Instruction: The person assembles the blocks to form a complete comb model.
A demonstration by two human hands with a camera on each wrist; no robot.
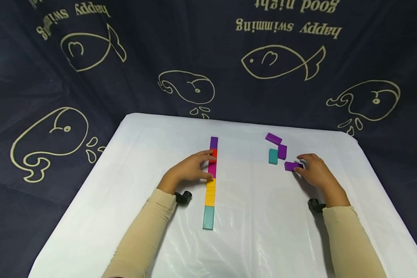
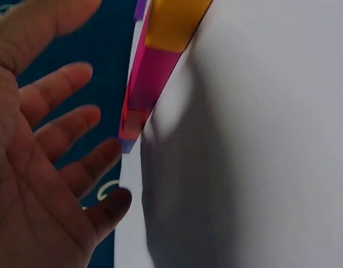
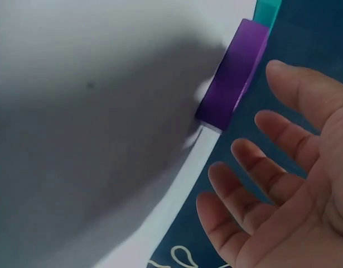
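1. Head view: the right hand (image 1: 314,170) is at the right end of a purple block (image 1: 290,166) on the white tabletop (image 1: 243,251); thumb and fingers stand apart, with no pinch on it.

2. That block should handle as light, stiff and hardly fragile. Its smooth faces may slide a little under dry fingertips; the two long sides, near the middle, look the surest place to take hold.

3. The left hand (image 1: 194,166) is beside a row of blocks, its fingers spread and relaxed next to the red block (image 1: 213,154) and the magenta block (image 1: 212,169). Whether a fingertip touches the row I cannot tell.

4. From the far end, the row runs violet block (image 1: 214,142), red, magenta, two yellow blocks (image 1: 210,196), then a teal block (image 1: 208,217). All are plain rectangular bars with crisp edges. They look merely set end to end, so a sideways knock could bend the line.

5. Near the right hand, a green-blue block (image 1: 273,156) lies alongside an upright-set purple bar (image 1: 282,151), with a slanted purple bar (image 1: 273,138) just beyond.

6. The tabletop has a slight sheen and faint creases; behind it hangs dark cloth (image 1: 139,88) with pale outlined fish.
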